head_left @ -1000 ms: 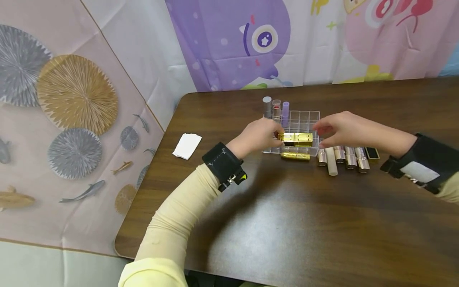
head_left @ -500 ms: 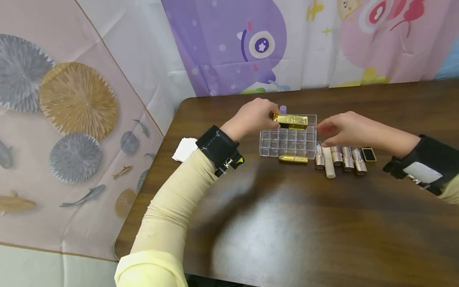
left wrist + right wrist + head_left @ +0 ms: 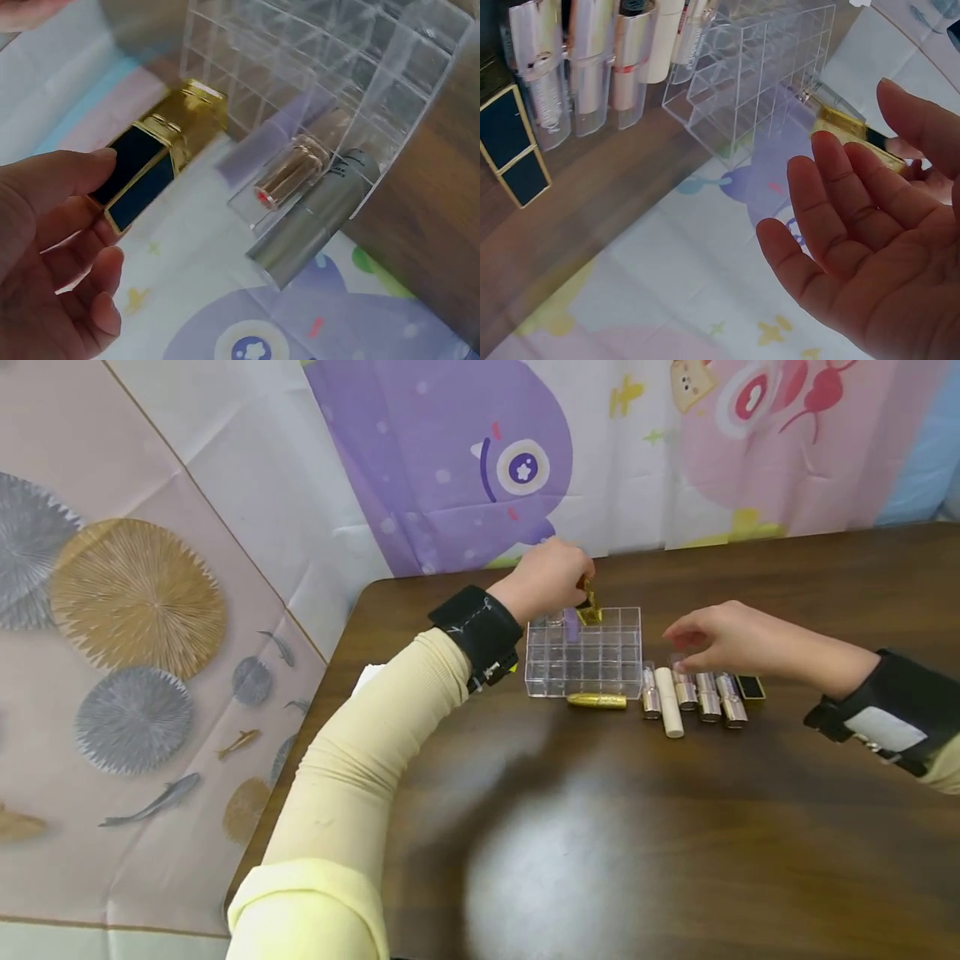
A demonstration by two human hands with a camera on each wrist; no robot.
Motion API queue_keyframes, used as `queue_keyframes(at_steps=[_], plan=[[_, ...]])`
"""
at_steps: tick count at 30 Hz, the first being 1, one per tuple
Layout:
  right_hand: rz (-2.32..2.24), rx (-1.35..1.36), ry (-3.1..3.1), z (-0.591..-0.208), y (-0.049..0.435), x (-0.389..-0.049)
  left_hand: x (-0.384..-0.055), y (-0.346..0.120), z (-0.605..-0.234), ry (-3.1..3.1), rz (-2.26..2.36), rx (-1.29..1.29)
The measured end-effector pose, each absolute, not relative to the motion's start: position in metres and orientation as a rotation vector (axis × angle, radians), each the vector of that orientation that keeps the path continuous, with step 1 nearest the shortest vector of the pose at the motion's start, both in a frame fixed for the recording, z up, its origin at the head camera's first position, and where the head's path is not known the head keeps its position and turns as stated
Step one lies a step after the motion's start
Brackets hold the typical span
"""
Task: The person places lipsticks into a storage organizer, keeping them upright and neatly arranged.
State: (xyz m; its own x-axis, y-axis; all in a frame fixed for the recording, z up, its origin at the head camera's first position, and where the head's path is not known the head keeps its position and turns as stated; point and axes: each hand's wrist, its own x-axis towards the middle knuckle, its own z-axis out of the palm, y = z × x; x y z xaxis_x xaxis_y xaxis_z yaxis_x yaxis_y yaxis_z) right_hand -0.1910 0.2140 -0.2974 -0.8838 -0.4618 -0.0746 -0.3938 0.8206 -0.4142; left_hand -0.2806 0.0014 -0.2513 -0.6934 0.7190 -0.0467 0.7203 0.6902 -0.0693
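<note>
My left hand [image 3: 547, 578] pinches a square gold-and-black lipstick [image 3: 150, 150] between thumb and fingers. Its gold end points at the back row of a clear grid organizer [image 3: 585, 672], just over the cells. In the left wrist view, a lilac tube [image 3: 262, 142], a rose-gold lipstick [image 3: 292, 172] with a clear cap and a silver-grey tube [image 3: 307, 221] stand side by side in that row. To the organizer's right hovers my right hand [image 3: 738, 631], holding nothing, its fingers relaxed and apart in the right wrist view.
A gold bullet-shaped tube [image 3: 597, 702] lies along the organizer's front edge. Right of it lie several lipsticks [image 3: 707, 697], a cream tube [image 3: 669, 703] and a black-and-gold case [image 3: 750, 687]. White tissue [image 3: 367, 677] sits partly behind the left arm. A printed curtain [image 3: 450, 460] hangs behind the table.
My left hand has lifted the gold lipstick from above the organizer's front toward its back row and turned it from lying sideways to pointing downward. My right hand has stayed nearly still.
</note>
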Motion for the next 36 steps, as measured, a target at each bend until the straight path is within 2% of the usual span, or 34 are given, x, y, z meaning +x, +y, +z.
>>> queue_keyframes(at_steps=[5,21,36], plan=[[-0.609,-0.684,2.839,-0.299,0.213,-0.189,-0.29,0.006,-0.257,2.851,-0.302,1.32],[-0.583,-0.708,2.859,-0.305,0.215,-0.184,-0.295,0.006,-0.254,2.848,-0.543,1.256],[-0.612,-0.62,2.84,-0.308,0.219,-0.175,-0.292,0.011,-0.272,2.823,-0.587,1.202]])
